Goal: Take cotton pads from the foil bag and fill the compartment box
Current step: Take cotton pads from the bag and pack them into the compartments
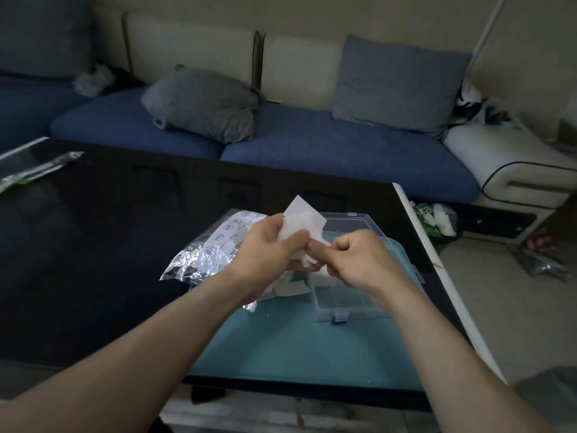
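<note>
- Our left hand (pixel 268 242) is curled round a small bunch of white pads (pixel 301 225), holding them up above the table.
- Our right hand (pixel 356 257) meets it from the other side, fingers bent, thumb and forefinger pinching the lower edge of the same bunch. The two hands touch.
- We judge the step to be peeling one pad off the bunch, ready for the box.
- The box (pixel 349 300) lies just below our hands with its clear lid (pixel 349 221) open toward the sofa. It rests on a teal mat (pixel 296 348).
- The foil bag (pixel 212 248) lies just left of the box, partly under our left wrist, its mouth toward us, with loose pads spilling out by the box.
- Next we would need to free a single pad with the right hand, carry it down to an open compartment and lay it flat, while the left holds on to the rest.
- Our hands hide the far compartments, so we cannot tell how full the box is; the near ones look bare, though the plastic is clear and the light dim.
- How many pads are in the bunch we cannot count.
- The print on the bag is too small to read.
</note>
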Tool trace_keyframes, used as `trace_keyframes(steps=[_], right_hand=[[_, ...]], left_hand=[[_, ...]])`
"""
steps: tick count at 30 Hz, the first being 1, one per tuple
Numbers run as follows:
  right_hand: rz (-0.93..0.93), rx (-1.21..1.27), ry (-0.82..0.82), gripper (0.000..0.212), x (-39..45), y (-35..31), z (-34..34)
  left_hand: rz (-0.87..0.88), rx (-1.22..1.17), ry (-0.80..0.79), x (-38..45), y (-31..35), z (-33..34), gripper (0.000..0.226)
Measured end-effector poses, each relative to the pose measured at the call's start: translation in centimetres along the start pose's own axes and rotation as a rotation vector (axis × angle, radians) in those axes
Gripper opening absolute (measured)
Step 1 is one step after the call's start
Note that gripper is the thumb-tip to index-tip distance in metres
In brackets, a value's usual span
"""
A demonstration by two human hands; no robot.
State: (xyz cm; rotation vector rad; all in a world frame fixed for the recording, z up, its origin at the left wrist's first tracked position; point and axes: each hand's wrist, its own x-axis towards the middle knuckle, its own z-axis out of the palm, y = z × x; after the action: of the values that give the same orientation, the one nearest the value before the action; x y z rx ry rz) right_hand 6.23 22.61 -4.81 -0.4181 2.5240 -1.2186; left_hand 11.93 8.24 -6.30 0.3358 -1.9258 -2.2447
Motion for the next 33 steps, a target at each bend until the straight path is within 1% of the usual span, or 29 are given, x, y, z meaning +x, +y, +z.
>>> trace_keyframes(steps=[2, 3, 4, 6, 8, 10, 12, 13, 15, 16, 17, 18, 19, 20, 21, 22, 24, 26, 28, 30, 32, 33], right_hand=[[0.005, -0.096, -0.046, 0.048, -0.1, 0.1, -0.6], [0.004, -0.096, -0.067, 0.044, -0.2, 0.3, -0.9], [0.002, -0.03, -0.078, 0.041, -0.1, 0.4, -1.2], [-0.015, 0.187, -0.071, 0.033, 0.2, 0.8, -1.4], [-0.093, 0.302, -0.053, 0.018, 0.6, 1.1, -1.5], [-0.212, 0.329, -0.051, 0.006, 0.9, 1.4, -1.2], [-0.284, 0.299, -0.001, 0.005, 0.9, 1.6, -1.0], [-0.297, 0.291, 0.058, 0.006, 1.0, 1.5, -0.9], [-0.264, 0.353, 0.244, 0.008, 1.1, 1.4, -0.9], [-0.218, 0.438, 0.337, 0.009, 1.2, 1.4, -1.0], [-0.163, 0.549, 0.382, 0.008, 1.3, 1.2, -1.2], [-0.113, 0.655, 0.358, 0.007, 1.1, 1.0, -1.3], [-0.081, 0.717, 0.281, 0.005, 0.9, 0.7, -1.2], [-0.072, 0.699, 0.195, 0.003, 0.7, 0.6, -0.9], [-0.085, 0.609, 0.129, 0.002, 0.4, 0.5, -0.5], [-0.107, 0.495, 0.096, 0.005, 0.1, 0.5, 0.0], [-0.13, 0.313, 0.118, 0.012, 0.0, 0.5, 0.9], [-0.117, 0.192, 0.189, 0.017, 0.3, 0.6, 1.4], [-0.115, 0.082, 0.258, 0.022, 0.6, 0.6, 1.8], [-0.135, 0.084, 0.261, 0.023, 0.7, 0.5, 2.2], [-0.117, 0.247, 0.19, 0.02, 0.7, 0.3, 2.4], [-0.089, 0.346, 0.136, 0.019, 0.6, 0.2, 2.4]], left_hand=[[0.034, 0.099, -0.012, 0.1, -0.5, -0.4, 0.011], [0.036, 0.123, -0.021, 0.1, -0.6, -0.6, 0.01], [0.031, 0.131, -0.034, 0.2, -0.6, -0.8, 0.009], [0.021, 0.166, -0.084, 0.3, -0.6, -1.3, 0.008], [0.015, 0.249, -0.177, 0.3, -0.6, -1.7, 0.009], [-0.017, 0.316, -0.285, 0.2, -0.6, -1.8, 0.01], [-0.054, 0.342, -0.347, 0.1, -0.7, -1.8, 0.01], [-0.065, 0.341, -0.365, 0.0, -0.7, -1.8, 0.011], [-0.077, 0.309, -0.359, 0.1, -0.8, -1.8, 0.014], [-0.086, 0.277, -0.329, 0.1, -0.9, -1.7, 0.016], [-0.093, 0.235, -0.283, 0.1, -0.9, -1.7, 0.018], [-0.099, 0.182, -0.233, 0.1, -0.9, -1.6, 0.02], [-0.104, 0.122, -0.193, 0.1, -0.8, -1.5, 0.022], [-0.111, 0.062, -0.171, 0.1, -0.7, -1.4, 0.024], [-0.127, 0.002, -0.161, 0.2, -0.5, -1.3, 0.024], [-0.156, -0.061, -0.155, 0.2, -0.3, -1.2, 0.025], [-0.224, -0.179, -0.157, 0.3, 0.2, -1.1, 0.032], [-0.272, -0.274, -0.206, 0.1, 0.6, -0.9, 0.04], [-0.243, -0.27, -0.248, 0.0, 0.7, -1.0, 0.039], [-0.168, -0.206, -0.236, 0.0, 0.6, -1.2, 0.03], [-0.114, -0.145, -0.191, 0.0, 0.4, -1.6, 0.024], [-0.079, -0.108, -0.154, 0.0, 0.4, -1.7, 0.027]])
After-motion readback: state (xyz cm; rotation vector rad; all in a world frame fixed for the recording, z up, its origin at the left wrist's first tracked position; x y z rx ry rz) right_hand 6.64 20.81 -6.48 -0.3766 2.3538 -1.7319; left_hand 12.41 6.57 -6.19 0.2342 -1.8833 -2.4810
